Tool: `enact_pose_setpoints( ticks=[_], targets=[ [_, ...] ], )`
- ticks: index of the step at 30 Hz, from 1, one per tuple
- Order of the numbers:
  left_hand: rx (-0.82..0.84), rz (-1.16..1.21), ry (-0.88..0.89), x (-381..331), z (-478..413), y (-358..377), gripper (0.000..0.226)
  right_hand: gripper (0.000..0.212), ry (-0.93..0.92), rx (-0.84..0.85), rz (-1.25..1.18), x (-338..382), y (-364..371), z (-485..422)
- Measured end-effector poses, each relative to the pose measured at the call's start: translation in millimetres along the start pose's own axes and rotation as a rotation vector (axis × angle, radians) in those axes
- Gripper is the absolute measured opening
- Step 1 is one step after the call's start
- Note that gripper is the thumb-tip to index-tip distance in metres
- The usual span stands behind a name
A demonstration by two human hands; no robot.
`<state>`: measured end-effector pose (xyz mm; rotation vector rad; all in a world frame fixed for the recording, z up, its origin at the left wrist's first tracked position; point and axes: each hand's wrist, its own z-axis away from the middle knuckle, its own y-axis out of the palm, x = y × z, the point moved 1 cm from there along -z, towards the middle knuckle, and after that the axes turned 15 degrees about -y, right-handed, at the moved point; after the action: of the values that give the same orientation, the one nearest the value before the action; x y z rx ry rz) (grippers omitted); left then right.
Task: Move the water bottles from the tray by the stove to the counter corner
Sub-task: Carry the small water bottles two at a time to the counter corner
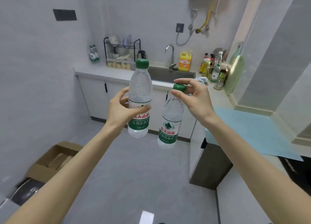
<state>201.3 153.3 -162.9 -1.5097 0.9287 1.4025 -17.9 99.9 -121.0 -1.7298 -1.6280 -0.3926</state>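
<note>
Pinched cap [179, 87], gripped bottle [140, 89]; blurred corner bottles [93, 54], perhaps two

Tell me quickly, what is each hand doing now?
Left hand: grips the left bottle around its middle.
Right hand: pinches the right bottle by its green cap.

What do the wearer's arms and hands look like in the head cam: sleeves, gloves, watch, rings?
Nothing worn that shows. The bare left hand and bare right hand have no gloves, rings or markings. The left forearm and right forearm are bare to the frame's lower corners: no sleeve, watch, bracelet or strap. Upper arms are out of frame.
</note>
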Motion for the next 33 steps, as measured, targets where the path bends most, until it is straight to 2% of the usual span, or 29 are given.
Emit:
enact_pose_setpoints(
  ticks=[12,17,21,25,33],
  targets=[
    [-0.279,-0.009,-0.018,11.1,-159.5,-71.5,0.073,0.033,-0.094,0.167,-0.170,-102.2,133.8,-153.6],
    [-0.377,-0.008,-0.037,8.9,-231.5,-99.7,0.088,0.031,-0.119,0.225,-0.233,-145.9,188.7,-224.4],
    [-0.430,-0.008,-0.057,11.3,-282.3,-125.1,0.094,0.032,-0.125,0.248,-0.260,-172.2,231.8,-270.1],
    [-0.448,0.015,-0.065,18.3,-331.2,-147.7,0.084,0.032,-0.123,0.277,-0.270,-197.0,272.7,-306.2],
    [-0.441,0.019,-0.084,43.6,-459.5,-206.4,0.077,0.033,-0.106,0.291,-0.268,-258.5,365.4,-383.0]
  ],
)
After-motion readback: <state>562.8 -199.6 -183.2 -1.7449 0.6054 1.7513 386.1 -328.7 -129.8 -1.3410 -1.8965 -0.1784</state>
